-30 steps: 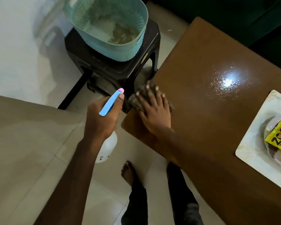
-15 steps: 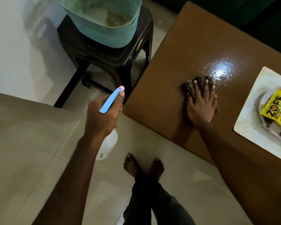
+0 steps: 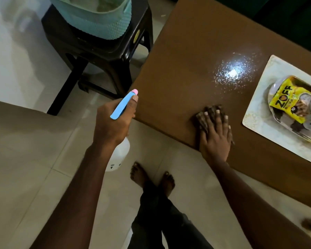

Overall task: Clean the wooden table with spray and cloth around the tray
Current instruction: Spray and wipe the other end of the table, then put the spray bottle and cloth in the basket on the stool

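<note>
White plastic spray bottle (image 3: 119, 155), blue-triggered, is gripped in the left hand (image 3: 113, 123) beside the brown wooden tabletop (image 3: 178, 51). The right hand (image 3: 215, 136), spread flat on the dark cloth (image 3: 200, 119), has pulled back to the near edge, so the wet patch (image 3: 232, 73) beyond it, by the pale rectangular tray (image 3: 253, 114), awaits wiping.

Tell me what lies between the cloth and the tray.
Head view: only bare wooden table separates the cloth under the right hand from the tray; the wet spray patch lies beyond.
</note>
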